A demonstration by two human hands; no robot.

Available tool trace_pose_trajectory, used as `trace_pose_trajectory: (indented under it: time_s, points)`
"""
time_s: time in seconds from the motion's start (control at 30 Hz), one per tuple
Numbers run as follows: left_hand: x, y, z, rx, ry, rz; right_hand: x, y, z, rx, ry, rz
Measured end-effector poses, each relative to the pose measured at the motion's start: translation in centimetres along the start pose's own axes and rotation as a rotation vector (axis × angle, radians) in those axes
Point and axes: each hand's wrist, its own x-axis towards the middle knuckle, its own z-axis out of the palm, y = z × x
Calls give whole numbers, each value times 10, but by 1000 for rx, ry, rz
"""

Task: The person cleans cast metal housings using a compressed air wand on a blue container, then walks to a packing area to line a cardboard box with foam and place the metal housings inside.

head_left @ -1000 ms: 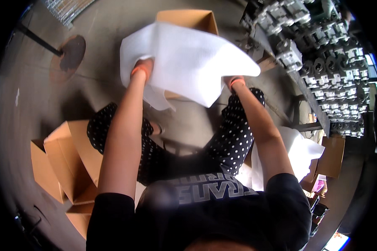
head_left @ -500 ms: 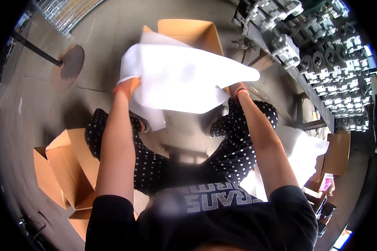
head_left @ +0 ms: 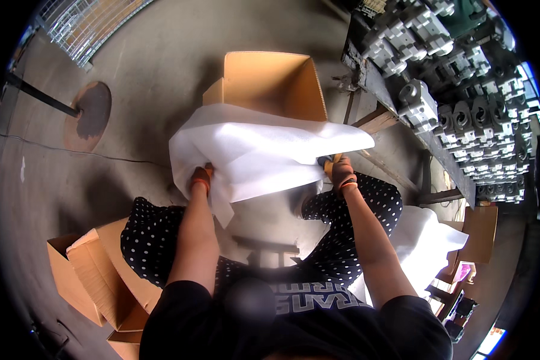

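Note:
A large white foam sheet (head_left: 252, 144) is stretched between my two gloved hands, in front of an open cardboard box (head_left: 267, 81). The sheet's far edge overlaps the near side of the box. My left hand (head_left: 202, 176), in an orange glove, is closed on the near left part of the sheet, its fingertips partly hidden by folds. At the right end, my right hand (head_left: 341, 171), gloved in orange and dark, grips the near edge. One corner of the sheet points out to the right above that hand.
Open cardboard boxes (head_left: 105, 276) stand at my left. More white sheeting (head_left: 423, 243) is piled at my right. A bench (head_left: 414, 129) at the right carries rows of metal castings (head_left: 477, 123). A pole on a round base (head_left: 89, 117) and a wire cage (head_left: 93, 24) are at the far left.
Both hands have come nearer to me, and the left has shifted right. The sheet has dropped lower and folded, uncovering more of the box's inside.

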Motion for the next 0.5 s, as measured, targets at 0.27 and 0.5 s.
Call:
trace_pose_trajectory:
  time_s: [0.27, 0.5]
  points:
    - [-31, -48, -185, -262, 485, -296, 73, -36, -114, 299, 52, 427]
    - [-78, -30, -277, -1550, 254, -117, 145, -14, -195, 488, -357, 342]
